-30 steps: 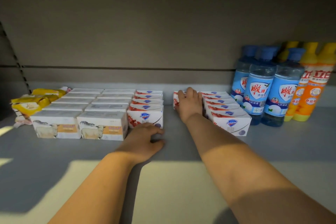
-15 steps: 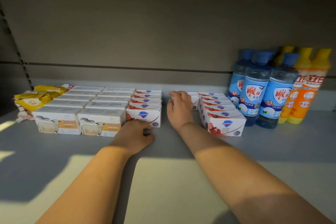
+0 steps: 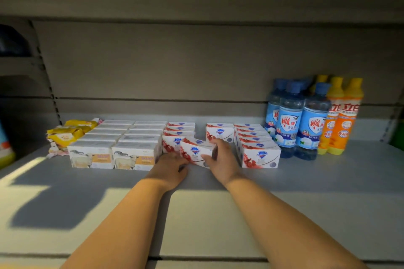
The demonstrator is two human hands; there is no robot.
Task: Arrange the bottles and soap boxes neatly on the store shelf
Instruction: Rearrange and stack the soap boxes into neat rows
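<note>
On the grey shelf [image 3: 328, 179], in the gap between two rows of red-and-white boxes, I am watching both hands working on one tilted soap box [image 3: 195, 152]. The right hand [image 3: 222, 160] is gripping the box's right end, with the thumb lying across its front face and the fingers curling over its top edge. The left hand [image 3: 169, 167] is lying knuckles up with its fingertips touching the box's lower left corner; I cannot tell whether they are closing round it or only pressing against it. The box is sitting askew, with its left end leaning against the front box of the left red-and-white row [image 3: 181, 130]. Behind it, at the back of the gap, a single matching box [image 3: 219, 132] is standing upright and facing forward. The right red-and-white row [image 3: 256, 145] is running front to back just beside the right hand. Further left, two rows of cream soap boxes [image 3: 113, 152] are sitting side by side, with yellow packets [image 3: 70, 131] lying loosely beyond them. To the right, blue bottles [image 3: 290, 122] are standing in a cluster, touching the orange bottles [image 3: 343, 120] at the far end.
</note>
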